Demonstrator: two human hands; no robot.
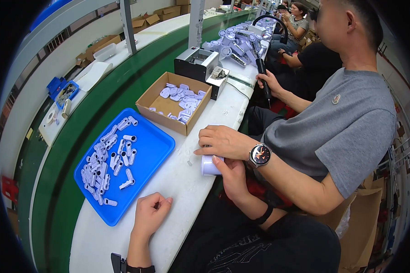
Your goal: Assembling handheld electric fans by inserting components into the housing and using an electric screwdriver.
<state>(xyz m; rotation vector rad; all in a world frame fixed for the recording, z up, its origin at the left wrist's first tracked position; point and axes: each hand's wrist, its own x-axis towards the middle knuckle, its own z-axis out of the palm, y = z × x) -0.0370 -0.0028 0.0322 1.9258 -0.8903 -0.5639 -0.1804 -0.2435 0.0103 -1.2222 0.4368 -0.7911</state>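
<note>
My left hand rests on the white worktop in a loose fist, beside the blue tray's near corner; nothing shows in it. At the table's right edge, my right hand grips a pale lavender-white cylindrical plastic housing, thumb against its side. A co-worker's hand, with a watch on the wrist, reaches across just above the housing and hides its top. That person's other hand holds a black electric screwdriver, tip down.
A blue tray carries several small white parts with dark ends. Behind it stands a cardboard box of flat white pieces, then a black-and-silver machine. More white housings are piled farther back. A green conveyor belt runs along the left.
</note>
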